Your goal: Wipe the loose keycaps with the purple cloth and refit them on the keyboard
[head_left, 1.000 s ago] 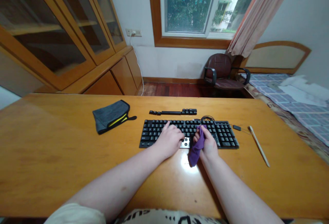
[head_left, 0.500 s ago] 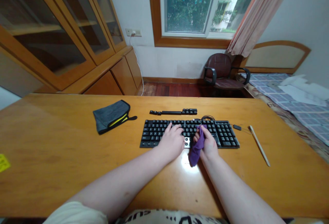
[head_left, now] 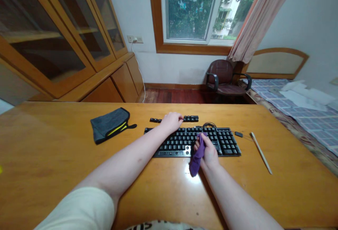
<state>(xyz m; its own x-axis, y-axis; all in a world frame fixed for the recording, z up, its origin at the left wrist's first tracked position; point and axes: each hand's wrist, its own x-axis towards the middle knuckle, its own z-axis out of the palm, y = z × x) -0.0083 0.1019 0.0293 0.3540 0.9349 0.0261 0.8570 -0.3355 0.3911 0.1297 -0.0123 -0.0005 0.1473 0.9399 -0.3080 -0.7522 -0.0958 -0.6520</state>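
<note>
A black keyboard lies on the wooden desk, its bottom row bare of keycaps. Beyond it, loose black keycaps form a row. My left hand reaches over the keyboard to this row, covering the spot of the long space bar keycap. Its fingers are bent downward and closed, and what they hold, if anything, is hidden. A bunched purple cloth is gripped in my right hand, above the keyboard's right-centre part; its loose end hangs past the front edge.
To the left lies a folded grey cloth with yellow lining. A coiled cable and a small black piece are behind the keyboard. On the right is a pale stick. An armchair stands beyond the desk.
My left hand has moved away from the keyboard's lower middle, forward to the keycap row. My right hand keeps the purple cloth in nearly the same place. The view has shifted slightly.
</note>
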